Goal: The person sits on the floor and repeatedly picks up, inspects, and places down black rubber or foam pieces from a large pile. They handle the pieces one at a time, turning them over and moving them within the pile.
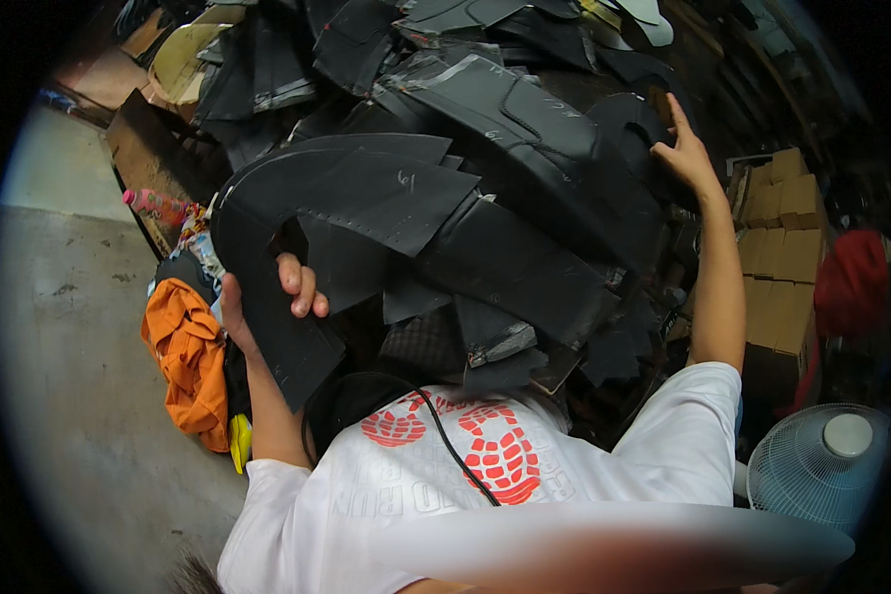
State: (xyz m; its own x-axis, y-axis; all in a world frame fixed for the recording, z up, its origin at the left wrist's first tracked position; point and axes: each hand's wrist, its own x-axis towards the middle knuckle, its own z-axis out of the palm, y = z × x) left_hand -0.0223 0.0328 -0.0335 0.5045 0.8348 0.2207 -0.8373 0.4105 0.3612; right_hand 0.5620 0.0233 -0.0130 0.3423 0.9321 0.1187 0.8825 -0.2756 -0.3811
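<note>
My left hand (301,287) is closed around a dark, horseshoe-shaped shoe upper piece (267,188), with the fingertips curling through its inner opening and the thumb on its outer edge. It looks like flat black leather with pale chalk marks and a row of small holes. Reaching to the far right of the pile, my right hand (685,156) has its index finger stretched out and its thumb apart, beside a curved black piece (629,124). Its other fingers are hidden. Between the hands lie overlapping black cut pieces (515,262), some stitched and chalk-marked.
More black pieces (356,45) heap up at the back. An orange cloth (183,361) and a pink bottle (153,205) are at the left, above a grey floor (64,346). Stacked cardboard boxes (782,257), a red cloth (851,272) and a fan (817,470) stand at the right.
</note>
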